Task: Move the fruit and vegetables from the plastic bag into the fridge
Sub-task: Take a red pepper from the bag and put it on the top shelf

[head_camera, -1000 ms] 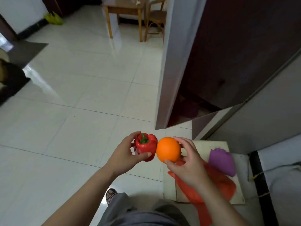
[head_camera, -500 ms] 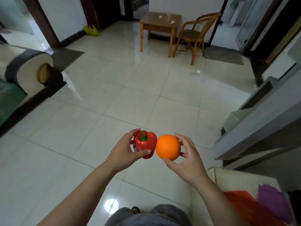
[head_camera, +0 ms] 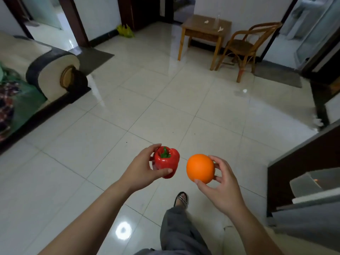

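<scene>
Pepper (head_camera: 166, 161) and orange (head_camera: 200, 168) are both held in the air above the tiled floor (head_camera: 147, 107), in front of the person's body. The left hand (head_camera: 141, 170) grips the red pepper: the thumb lies across its near lower side and the fingers curl around its far side. The pepper stands nearly upright, with its green stem on top. The right hand (head_camera: 222, 188) holds the orange, with the thumb tip under its near side and the curled fingers around its right side. The two things are side by side, the pepper on the left, and they do not touch; a small gap of floor shows between them.

Below the hands, one foot in a sandal (head_camera: 181, 198) stands on the floor, under a grey trouser leg (head_camera: 176, 229). At the left side of the room is a sofa (head_camera: 51, 70) with a rolled arm. At the far side stands a wooden chair (head_camera: 244, 46), and a yellow-green bag (head_camera: 126, 31) lies on the floor by the wall. At the right edge there is a dark door with grey parts beside it; I cannot tell what they are.
</scene>
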### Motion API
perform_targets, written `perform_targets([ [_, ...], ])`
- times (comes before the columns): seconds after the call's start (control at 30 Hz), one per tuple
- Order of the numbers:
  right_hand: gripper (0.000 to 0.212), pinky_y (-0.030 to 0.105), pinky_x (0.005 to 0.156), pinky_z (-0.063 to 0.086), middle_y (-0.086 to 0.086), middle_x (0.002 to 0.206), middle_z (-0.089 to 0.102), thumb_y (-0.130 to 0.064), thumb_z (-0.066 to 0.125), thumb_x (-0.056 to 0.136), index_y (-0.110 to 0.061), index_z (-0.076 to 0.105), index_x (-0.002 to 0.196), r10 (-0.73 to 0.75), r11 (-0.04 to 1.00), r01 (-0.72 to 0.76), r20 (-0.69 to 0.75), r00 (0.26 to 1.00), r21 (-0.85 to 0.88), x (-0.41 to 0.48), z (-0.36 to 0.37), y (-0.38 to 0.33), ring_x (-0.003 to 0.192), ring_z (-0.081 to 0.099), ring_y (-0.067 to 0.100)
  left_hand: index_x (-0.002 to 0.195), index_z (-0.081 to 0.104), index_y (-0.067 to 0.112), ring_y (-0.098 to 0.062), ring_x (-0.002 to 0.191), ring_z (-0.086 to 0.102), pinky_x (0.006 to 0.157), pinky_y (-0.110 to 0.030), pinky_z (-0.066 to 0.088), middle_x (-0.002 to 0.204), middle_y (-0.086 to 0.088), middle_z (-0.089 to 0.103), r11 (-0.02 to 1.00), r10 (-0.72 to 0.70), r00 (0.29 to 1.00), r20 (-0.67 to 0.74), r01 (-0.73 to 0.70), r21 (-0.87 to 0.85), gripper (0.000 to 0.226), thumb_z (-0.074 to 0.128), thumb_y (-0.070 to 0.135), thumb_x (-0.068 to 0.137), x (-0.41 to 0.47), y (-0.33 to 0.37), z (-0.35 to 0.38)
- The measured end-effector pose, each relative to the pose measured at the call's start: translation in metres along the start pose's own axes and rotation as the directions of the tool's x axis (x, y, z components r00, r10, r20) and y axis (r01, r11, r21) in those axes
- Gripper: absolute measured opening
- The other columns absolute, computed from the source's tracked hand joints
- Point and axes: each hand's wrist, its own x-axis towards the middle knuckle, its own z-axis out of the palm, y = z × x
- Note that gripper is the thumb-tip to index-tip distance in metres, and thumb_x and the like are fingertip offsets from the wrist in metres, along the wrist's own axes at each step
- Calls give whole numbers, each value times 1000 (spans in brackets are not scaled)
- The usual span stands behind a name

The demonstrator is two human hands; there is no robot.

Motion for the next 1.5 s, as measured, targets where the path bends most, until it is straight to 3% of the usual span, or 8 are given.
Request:
perform_targets([
  [0.2, 70, 15, 79, 46, -34, 123, 34, -22, 82, 66, -41, 41, 120, -10, 1000, 9, -95, 995, -5, 92, -23, 25, 112, 45, -1, 136, 37, 32, -11, 112, 52, 89, -26, 46, 134, 8, 47, 998, 57, 996, 65, -56, -16, 83, 81, 40, 66, 115, 32, 12],
  [0.53, 74, 19, 86, 46, -16, 129, 36, -33, 76, 62, -33, 44, 129, -38, 992, 1, -296, 954, -126, 269, -143, 47, 113, 43, 3, 139, 31, 33, -12, 113, 52, 89, -25, 44, 134, 8, 45, 981, 194, 962, 194, -191, -37, 88, 81, 38, 67, 322, 146, 70],
  [0.63, 76, 24, 87, 49, -16, 130, 35, -28, 80, 65, -34, 43, 131, 10, 991, -57, -366, 931, -119, 293, -176, 60, 115, 43, 5, 136, 35, 31, -11, 111, 52, 85, -22, 43, 133, 9, 47, 968, 252, 936, 248, -249, -41, 82, 80, 37, 68, 366, 177, 94],
  [0.77, 81, 17, 80, 47, -18, 130, 35, -26, 84, 64, -38, 37, 130, 59, 984, -130, -472, 880, -119, 317, -223, 80, 114, 44, 6, 132, 40, 30, -11, 110, 53, 79, -15, 43, 131, 10, 49, 943, 332, 870, 363, -320, -96, 76, 80, 35, 68, 422, 219, 143],
  [0.93, 81, 10, 73, 43, -17, 126, 40, -25, 84, 63, -33, 39, 130, 145, 972, -231, -660, 737, -45, 343, -298, 109, 108, 47, 5, 129, 41, 32, -11, 108, 52, 77, -12, 42, 127, 11, 48, 894, 439, 748, 498, -416, -164, 72, 80, 31, 69, 490, 281, 219],
  [1.07, 74, 9, 70, 46, -16, 123, 44, -30, 83, 64, -32, 42, 126, 193, 957, -290, -773, 604, 12, 361, -351, 129, 104, 50, 3, 131, 41, 30, -13, 112, 51, 87, -23, 44, 129, 10, 49, 843, 515, 625, 587, -493, -215, 74, 81, 31, 69, 545, 338, 280],
  [1.33, 67, 23, 84, 45, -20, 127, 40, -28, 80, 70, -39, 44, 125, 267, 895, -431, -913, 309, 116, 376, -425, 149, 115, 43, 7, 136, 36, 29, -10, 115, 46, 94, -32, 48, 139, 6, 44, 718, 571, 314, 759, -640, -275, 84, 79, 43, 65, 615, 438, 391],
  [1.5, 64, 36, 87, 52, -22, 127, 46, -51, 72, 61, -44, 50, 121, 265, 867, -457, -961, 83, 199, 354, -448, 162, 114, 48, 4, 137, 33, 31, -7, 111, 44, 88, -26, 44, 128, 13, 41, 717, 536, 130, 834, -591, -369, 88, 78, 42, 63, 612, 477, 465],
])
